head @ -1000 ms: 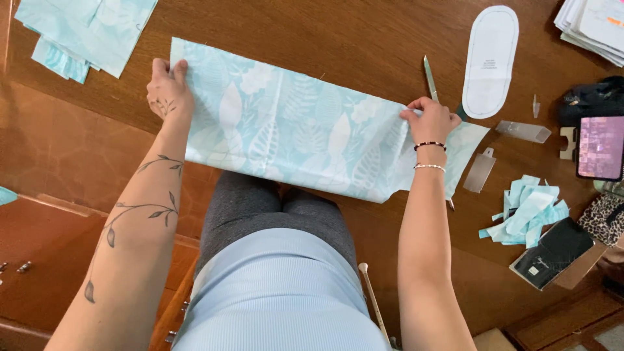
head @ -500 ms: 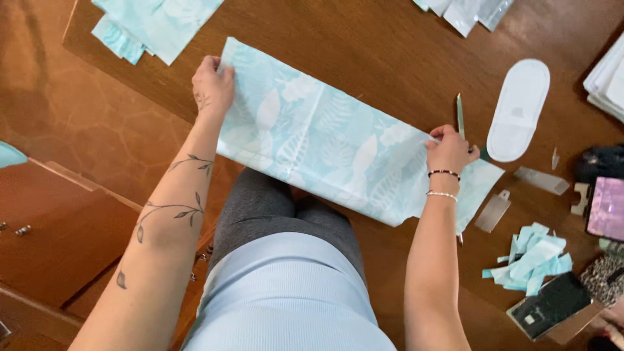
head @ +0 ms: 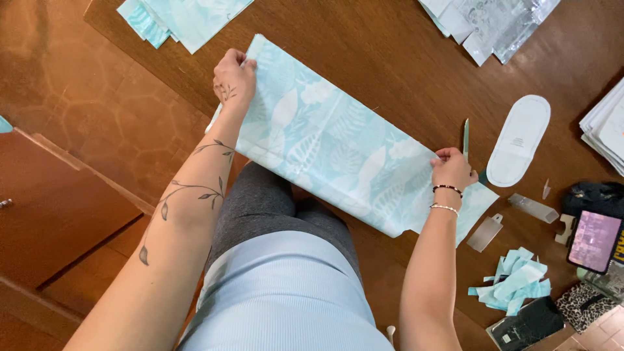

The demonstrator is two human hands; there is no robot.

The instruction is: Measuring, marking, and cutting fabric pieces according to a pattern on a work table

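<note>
A light blue cloth with a white leaf print (head: 338, 146) lies folded and stretched across the brown wooden table (head: 390, 58). My left hand (head: 234, 78) pinches its far left corner. At the cloth's right end my right hand (head: 452, 170) grips the edge; bead bracelets circle that wrist. A pair of scissors (head: 466, 135) lies just beyond my right hand, partly under the cloth. My left forearm bears a vine tattoo.
A white slipper-sole shape (head: 520, 140) lies right of the scissors. More blue cloth pieces (head: 182, 19) sit at the top left, clear packets (head: 487, 26) at the top right. Blue scraps (head: 513, 283), a phone (head: 593, 240) and small clear pieces (head: 533, 208) crowd the right edge.
The view has shifted, so the cloth and both hands sit further right and lower in the frame. Both hands keep their grip on the cloth's ends.
</note>
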